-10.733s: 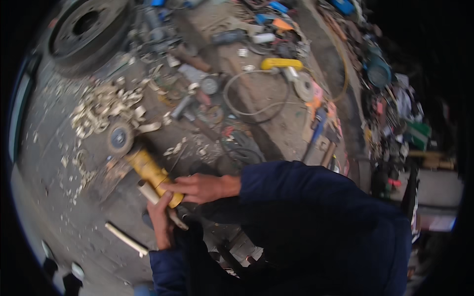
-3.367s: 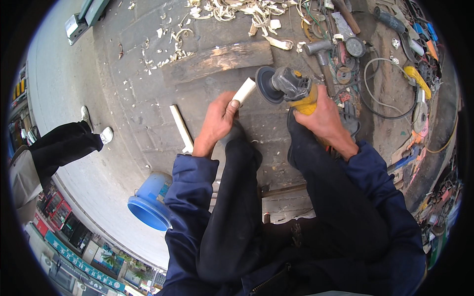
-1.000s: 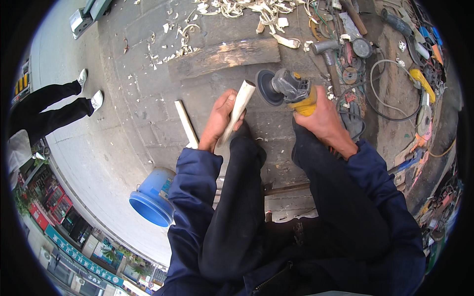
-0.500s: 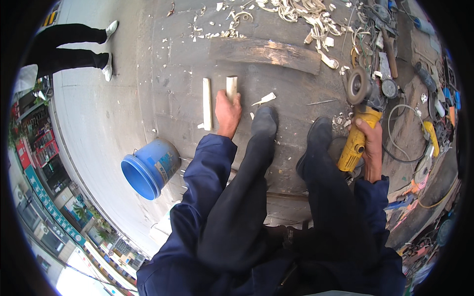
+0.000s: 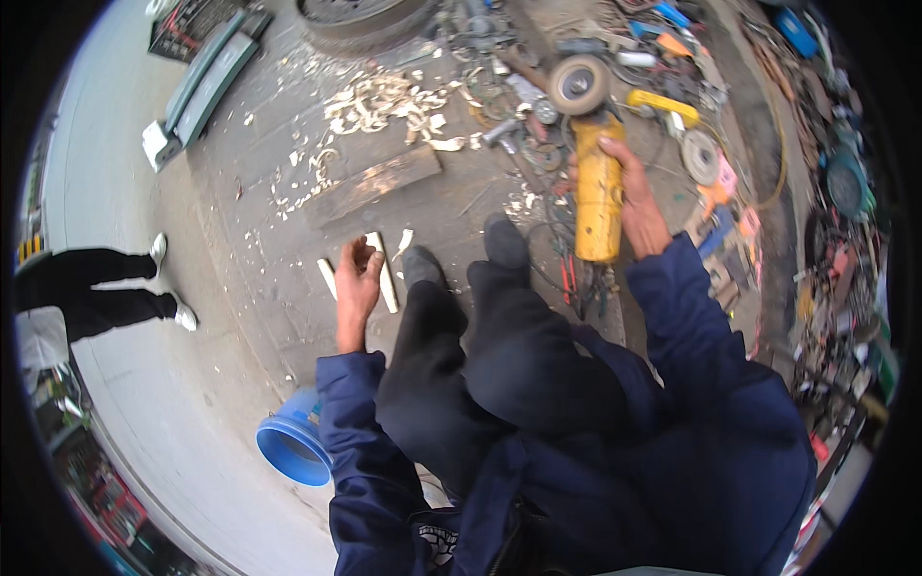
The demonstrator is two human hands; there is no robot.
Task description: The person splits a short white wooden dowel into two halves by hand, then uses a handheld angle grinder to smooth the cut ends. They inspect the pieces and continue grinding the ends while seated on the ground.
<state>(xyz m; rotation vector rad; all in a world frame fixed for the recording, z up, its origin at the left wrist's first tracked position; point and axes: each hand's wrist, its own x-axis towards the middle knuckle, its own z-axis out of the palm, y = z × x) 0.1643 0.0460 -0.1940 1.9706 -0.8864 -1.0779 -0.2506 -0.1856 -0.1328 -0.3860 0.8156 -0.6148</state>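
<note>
My right hand point(image 5: 639, 197) is wrapped round the yellow body of an angle grinder point(image 5: 597, 202), held up on the right. Its round disc point(image 5: 576, 86) points away from me; whether it spins, I cannot tell. My left hand point(image 5: 358, 276) hovers beside two pale stick-like pieces, fingers loosely curled and apart, with nothing visible between them. One pale stick point(image 5: 387, 286) lies just right of that hand, the other pale stick point(image 5: 327, 277) just left of it, partly hidden. Past my left shoe sits a small whitish scrap point(image 5: 405, 240).
A worn wooden board point(image 5: 379, 184) lies beyond the sticks, with pale curled shavings point(image 5: 370, 106) behind it. Tools and cables crowd the right, including a grinding disc point(image 5: 700, 156). A blue bucket point(image 5: 288, 446) lies tipped at lower left. Someone in dark trousers point(image 5: 106, 269) stands at far left.
My left hand has let go of the pale stick it gripped. The grinder has been lifted and swung right in my right hand. My view has turned to the right.
</note>
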